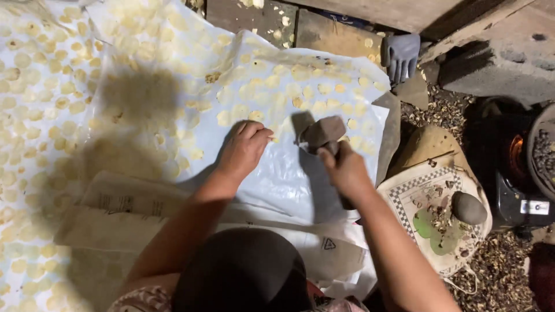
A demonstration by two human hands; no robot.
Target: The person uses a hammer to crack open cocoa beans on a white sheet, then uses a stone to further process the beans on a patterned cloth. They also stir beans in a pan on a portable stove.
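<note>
Right hand (347, 169) clenched round handle of stone-headed mallet (324, 133), head just above white plastic sheet (289, 185), left hand (243, 149) released, fingertips pressing sheet beside flattened yellow discs (272, 92), grey glove (400, 55) well apart.

I see a floor covered in pale plastic sheeting (300, 185), lit hard from above with a dark shadow across its left half; wooden planks (324, 29) run along the top edge; a grey concrete block (509, 63) sits upper right; husk litter (491, 277) covers the ground at right, beside a dim orange glow (516, 151).
</note>
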